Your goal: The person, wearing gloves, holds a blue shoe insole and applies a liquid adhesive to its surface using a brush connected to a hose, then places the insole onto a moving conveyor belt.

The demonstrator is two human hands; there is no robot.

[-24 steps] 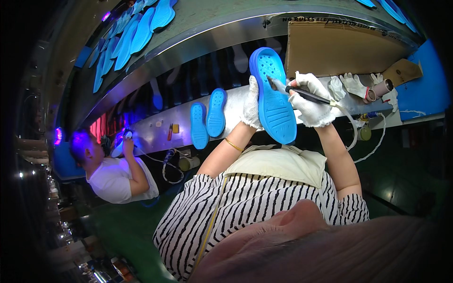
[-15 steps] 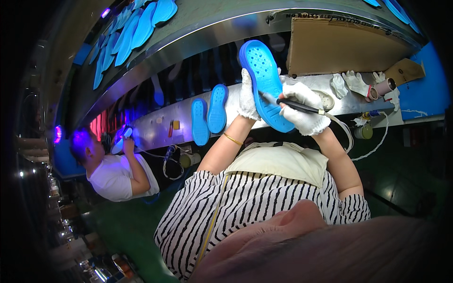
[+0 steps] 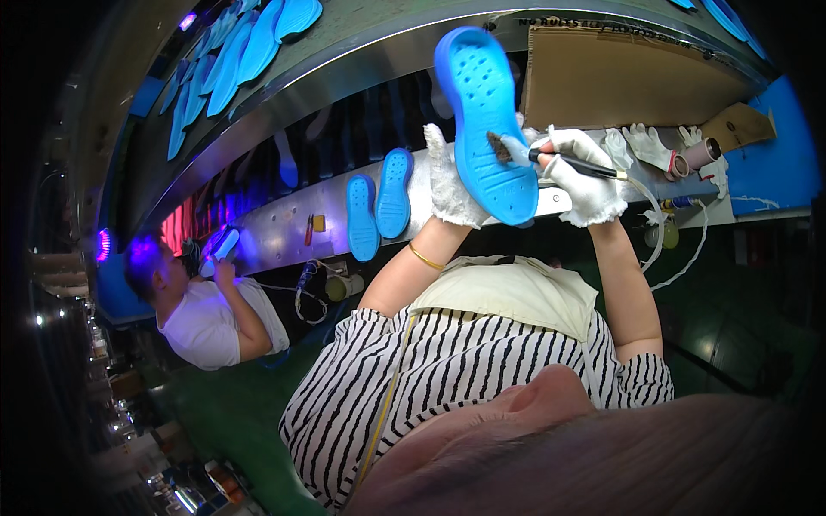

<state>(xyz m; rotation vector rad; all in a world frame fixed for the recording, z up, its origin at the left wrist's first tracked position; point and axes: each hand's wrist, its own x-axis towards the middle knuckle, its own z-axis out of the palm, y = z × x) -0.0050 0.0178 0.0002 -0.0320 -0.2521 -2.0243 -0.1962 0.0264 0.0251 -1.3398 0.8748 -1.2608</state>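
In my white-gloved left hand (image 3: pixel 449 187) is a blue shoe sole (image 3: pixel 483 107), held up by its left side with the thumb raised along it. The sole's inner face shows, with small holes at the upper end and cross grooves lower down. My right hand (image 3: pixel 587 182), also gloved in white, closes round the black handle of a brush (image 3: pixel 564 161), and a pale tube runs from the handle's back end. The brush's bristles are at the middle of the sole. Two more blue soles, a left one (image 3: pixel 362 219) and a right one (image 3: pixel 395 193), lie on the metal ledge to the left.
A conveyor belt (image 3: pixel 391 21) with several blue soles (image 3: pixel 258 43) runs beyond the metal ledge (image 3: pixel 275 236). Cardboard (image 3: pixel 619 82) stands at the far right, near loose white gloves (image 3: pixel 647 150) and a spool (image 3: pixel 701 153). At left another person (image 3: pixel 215 318) handles a sole.
The sole has moved up and farther away. The brush has shifted from the sole's left edge to its middle, and my right hand has moved rightward with it.
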